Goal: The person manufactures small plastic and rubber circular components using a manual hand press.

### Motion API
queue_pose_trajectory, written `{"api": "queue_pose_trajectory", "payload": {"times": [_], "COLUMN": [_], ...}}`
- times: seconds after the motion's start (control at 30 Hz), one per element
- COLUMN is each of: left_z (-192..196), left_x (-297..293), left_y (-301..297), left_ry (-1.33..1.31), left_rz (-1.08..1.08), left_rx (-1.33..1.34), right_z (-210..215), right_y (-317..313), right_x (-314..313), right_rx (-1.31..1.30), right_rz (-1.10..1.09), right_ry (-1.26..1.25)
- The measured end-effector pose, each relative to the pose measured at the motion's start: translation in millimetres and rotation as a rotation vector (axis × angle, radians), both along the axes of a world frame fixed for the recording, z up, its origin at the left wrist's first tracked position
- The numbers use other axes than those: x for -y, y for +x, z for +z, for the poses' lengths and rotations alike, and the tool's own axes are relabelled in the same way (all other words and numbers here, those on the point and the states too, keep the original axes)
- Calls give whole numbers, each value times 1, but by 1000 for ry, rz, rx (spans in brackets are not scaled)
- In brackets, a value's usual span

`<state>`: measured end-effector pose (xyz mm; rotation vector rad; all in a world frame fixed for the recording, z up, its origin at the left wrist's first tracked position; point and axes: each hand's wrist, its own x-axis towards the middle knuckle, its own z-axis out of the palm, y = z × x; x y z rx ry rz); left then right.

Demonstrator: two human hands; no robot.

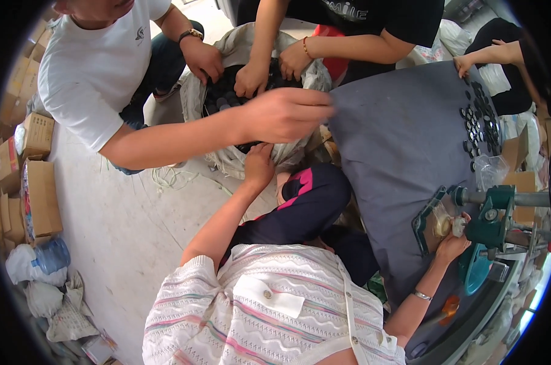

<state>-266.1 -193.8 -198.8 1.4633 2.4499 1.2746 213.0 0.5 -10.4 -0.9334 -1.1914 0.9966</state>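
My left hand [260,165] is at the near rim of a large whitish woven sack [193,100], its fingers curled at the edge of the black round pieces [224,100] inside. What those fingers hold, if anything, is hidden. Over on the right, my right hand [452,247] is closed beneath the head of a green hand press [491,216], close to a pale wrapped part. Whatever is between its fingers cannot be made out. Beside it, a green metal frame [418,234] lies on the grey cloth-covered table [391,146].
A co-worker's blurred arm [190,137] crosses above my left hand. Another co-worker's hands [254,79] are in the sack. Several black discs [479,125] lie on the table's far right, near a third person's hand [464,66]. Cardboard boxes [43,198] line the left side.
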Motion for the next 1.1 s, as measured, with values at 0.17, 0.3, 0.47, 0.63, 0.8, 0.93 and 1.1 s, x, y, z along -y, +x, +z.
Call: {"api": "queue_pose_trajectory", "payload": {"times": [0.17,0.3,0.47,0.63,0.8,0.93,1.1], "left_z": [10,20,84,162,188,187,185], "left_x": [0,8,-10,-64,-131,-152,-161], "left_y": [3,7,34,67,77,78,64], "left_ry": [-50,-66,173,375,426,200,261], "left_rz": [-31,-36,-173,-383,-402,-366,-481], "left_rx": [70,-90,-126,-22,-102,-192,1], "right_z": [-13,1,9,7,7,4,7], "right_y": [5,-28,-33,-27,-30,-30,-35], "right_x": [0,6,10,9,12,12,14], "right_rx": [130,31,-33,-14,-30,-24,-14], "right_rz": [-166,-153,-123,-122,-103,-77,-121], "right_ry": [41,-9,67,60,28,53,51]}}
